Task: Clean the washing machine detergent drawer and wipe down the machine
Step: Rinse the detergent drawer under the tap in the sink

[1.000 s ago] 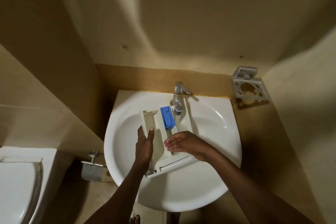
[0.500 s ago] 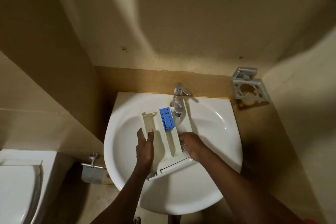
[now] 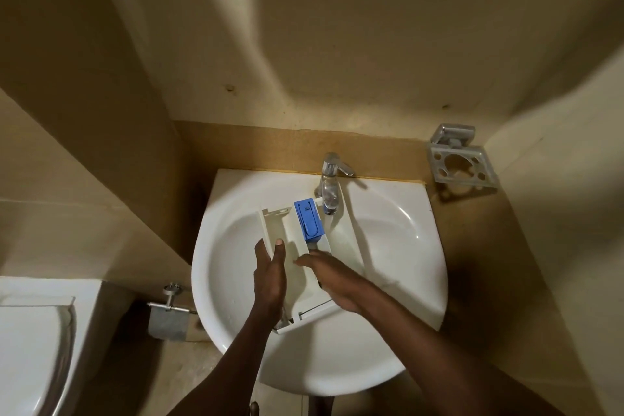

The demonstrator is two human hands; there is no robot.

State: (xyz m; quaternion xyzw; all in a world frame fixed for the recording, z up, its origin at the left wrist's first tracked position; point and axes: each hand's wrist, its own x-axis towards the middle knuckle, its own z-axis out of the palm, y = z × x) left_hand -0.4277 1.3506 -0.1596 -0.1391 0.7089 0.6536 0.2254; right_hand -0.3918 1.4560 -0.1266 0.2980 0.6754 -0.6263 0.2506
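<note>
The white detergent drawer (image 3: 344, 240) lies in the white sink (image 3: 398, 246) under the chrome tap (image 3: 331, 186), which runs water into it. A blue insert (image 3: 309, 221) sits in its far middle compartment. My left hand (image 3: 270, 273) grips the drawer's left wall, thumb inside, fingers outside. My right hand (image 3: 329, 275) lies across the drawer with its fingers reaching into the middle compartment, just below the blue insert, and holds nothing that I can see.
A metal toothbrush holder (image 3: 461, 165) is fixed to the wall right of the sink. A toilet (image 3: 33, 348) stands at the lower left, with a toilet roll holder (image 3: 169, 311) between it and the sink. Beige walls close in on three sides.
My right hand has moved from the drawer's right compartment leftward into the middle one. The left hand keeps its grip on the left wall.
</note>
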